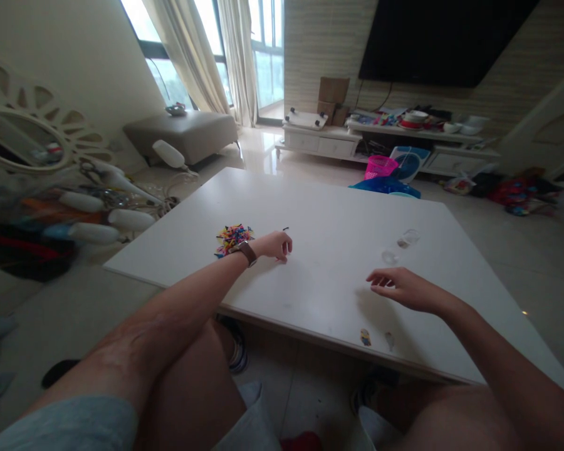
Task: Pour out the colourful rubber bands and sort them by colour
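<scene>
My left hand (pixel 276 245), with a brown-strapped watch (pixel 248 253) at the wrist, is low over the white table (pixel 310 207). Its fingers curl down and together; a tiny reddish bit shows under the fingertips, too small to name. Beside that wrist lies a heap of small multicoloured pieces (pixel 234 237). One thin dark piece (pixel 286 228) sits just beyond the knuckles. Over the table's right part, my right hand (pixel 404 288) hangs with fingers loosely bent and apart, holding nothing. Nearer the front edge are a small yellow-and-blue cartoon figure (pixel 365 337) and a pale, see-through flat piece (pixel 389 340).
A clear small container (pixel 408 238) and a round clear lid-like piece (pixel 390 256) lie beyond my right hand. The table's front edge runs above my knees. Past the table stand a pink basket (pixel 380 166), a low cabinet (pixel 319 145) and, at left, a fallen-looking lamp (pixel 131 219).
</scene>
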The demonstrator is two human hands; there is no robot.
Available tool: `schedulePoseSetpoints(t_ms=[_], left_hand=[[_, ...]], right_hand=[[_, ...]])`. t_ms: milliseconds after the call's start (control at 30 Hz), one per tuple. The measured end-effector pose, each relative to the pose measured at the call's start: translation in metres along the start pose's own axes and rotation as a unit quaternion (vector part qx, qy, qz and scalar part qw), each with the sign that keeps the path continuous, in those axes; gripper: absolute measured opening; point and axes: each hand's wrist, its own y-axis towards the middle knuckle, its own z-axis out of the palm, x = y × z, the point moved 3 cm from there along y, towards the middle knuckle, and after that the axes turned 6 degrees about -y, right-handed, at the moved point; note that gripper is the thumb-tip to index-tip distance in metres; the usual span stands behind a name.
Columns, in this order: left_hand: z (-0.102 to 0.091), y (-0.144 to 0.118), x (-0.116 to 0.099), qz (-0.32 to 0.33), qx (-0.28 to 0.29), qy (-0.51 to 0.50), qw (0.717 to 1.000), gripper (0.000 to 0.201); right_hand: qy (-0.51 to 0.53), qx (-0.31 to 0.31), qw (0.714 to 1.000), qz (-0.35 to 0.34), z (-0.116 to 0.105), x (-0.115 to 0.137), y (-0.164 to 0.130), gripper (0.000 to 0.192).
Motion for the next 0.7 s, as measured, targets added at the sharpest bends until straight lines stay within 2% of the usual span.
schedulePoseSetpoints(t_ms=[233, 367, 500, 633, 700], left_hand=[[0.007, -0.001, 0.003, 0.002, 0.053, 0.026, 0.998, 0.030], [-0.003, -0.005, 0.007, 0.009, 0.040, 0.019, 0.999, 0.032], [-0.011, -0.012, 0.012, -0.006, 0.035, 0.020, 0.999, 0.025], [-0.004, -0.020, 0.013, -0.039, 0.086, 0.044, 0.995, 0.022], [0.000, -0.022, 0.011, -0.044, 0.086, 0.053, 0.994, 0.017]], right_hand=[[-0.001, 0.010, 1.000, 0.005, 0.001, 0.000, 0.000, 0.036], [0.004, 0.011, 1.000, 0.004, 0.002, 0.003, 0.002, 0.037], [0.005, 0.025, 1.000, 0.005, 0.006, 0.005, 0.006, 0.039], [-0.008, 0.041, 0.999, 0.007, 0.011, 0.004, 0.010, 0.039], [-0.011, 0.047, 0.999, 0.005, 0.013, 0.002, 0.012, 0.039]])
